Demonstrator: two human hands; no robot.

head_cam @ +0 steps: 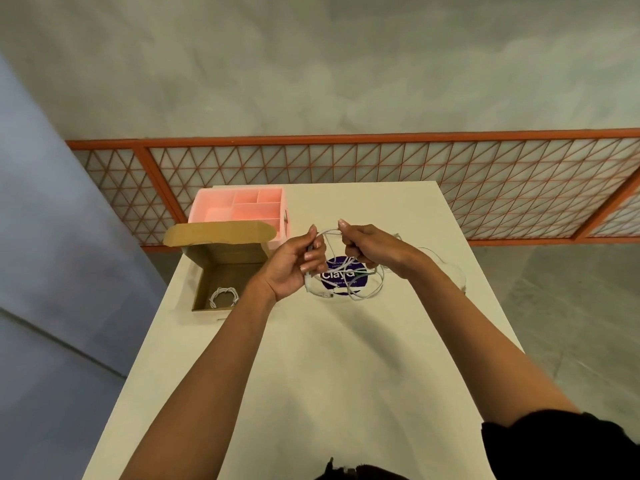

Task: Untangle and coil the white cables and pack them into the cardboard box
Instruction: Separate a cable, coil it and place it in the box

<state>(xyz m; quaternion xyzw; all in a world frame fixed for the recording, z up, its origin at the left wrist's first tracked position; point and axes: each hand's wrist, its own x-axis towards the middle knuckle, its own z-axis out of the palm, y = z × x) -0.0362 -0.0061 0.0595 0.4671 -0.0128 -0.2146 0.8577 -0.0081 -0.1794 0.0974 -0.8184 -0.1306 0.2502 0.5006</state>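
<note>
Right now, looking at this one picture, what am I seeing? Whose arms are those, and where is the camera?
There is no machine here. A person wears a camera on the head, so the single picture looks down along their own bare arms. The left hand and right hand each grip a tangled white cable, whose loops hang to the pale table over a purple sticker. At the left stands an open cardboard box holding one coiled cable, with a pink divided tray behind it.
</note>
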